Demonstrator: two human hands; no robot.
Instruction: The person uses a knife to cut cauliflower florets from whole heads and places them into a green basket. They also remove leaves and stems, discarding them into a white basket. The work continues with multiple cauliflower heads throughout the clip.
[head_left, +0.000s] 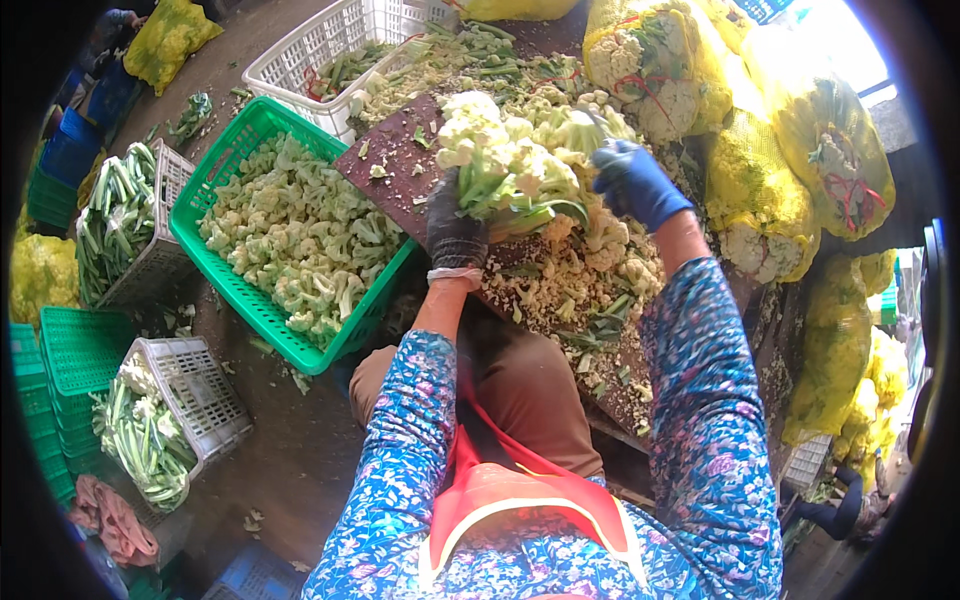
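Observation:
My left hand (454, 223), in a dark glove, grips a cauliflower head (480, 124) by its leafy stem side over the dark red work table (397, 154). In a blue glove, my right hand (639, 184) is closed around a knife (598, 120), whose short blade points up and left beside the cauliflower; the handle is mostly hidden. Loose florets (600, 232), crumbs and leaf scraps lie beneath and around both hands. Left of the table, a green plastic basket (259, 319) holds many cut florets (300, 225).
Yellow mesh sacks (761, 191) of cauliflower crowd the table's right side. A white crate (292, 79) with trimmings stands beyond the green basket. Two more crates of stalks, a white crate (214, 397) and a greyish crate (169, 187), are at left, near stacked green baskets (82, 360).

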